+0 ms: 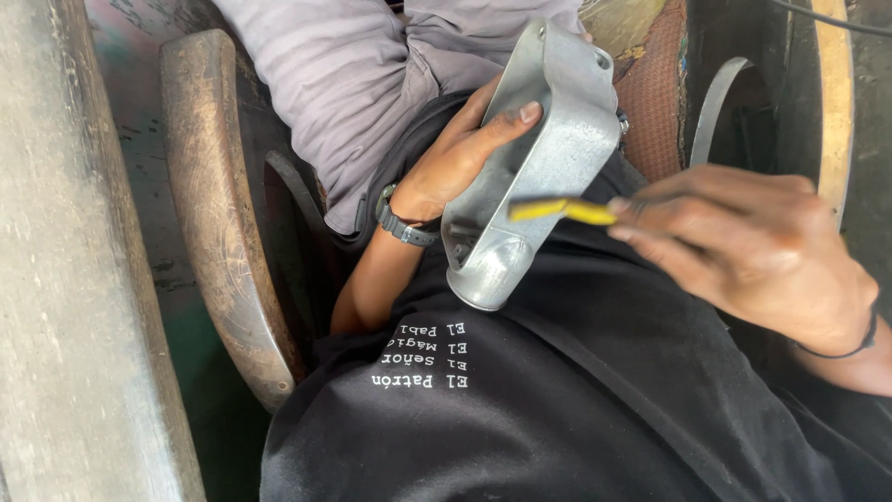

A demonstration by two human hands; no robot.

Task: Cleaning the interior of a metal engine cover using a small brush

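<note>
A seated person holds a grey cast-metal pipe fitting (pixel 544 158) against a black T-shirt (pixel 557 400), seen from a head-worn camera looking down at the lap. The left hand (pixel 455 158) grips the fitting from its left side, fingers wrapped behind the body and the thumb (pixel 506 119) pressed across its front face. A dark wristwatch (pixel 401 225) sits on that wrist. The fitting is tilted, its round open end (pixel 483 279) pointing down toward the shirt and its flat flanged end up near the pale grey trousers (pixel 344 84).

The right hand (pixel 753 246) comes in from the right, its fingers closed around a thin tool with a yellow handle (pixel 562 210). The handle lies across the lower front of the fitting; whether its tip touches the metal cannot be told, because the tool is blurred. A thin dark band (pixel 841 351) circles the right wrist.

To the left, a worn wooden armrest (pixel 218 214) curves beside the person's leg, and a rough grey slab (pixel 65 279) fills the left edge. At upper right, a curved metal strip (pixel 715 102) stands near a patterned reddish cushion (pixel 650 93).
</note>
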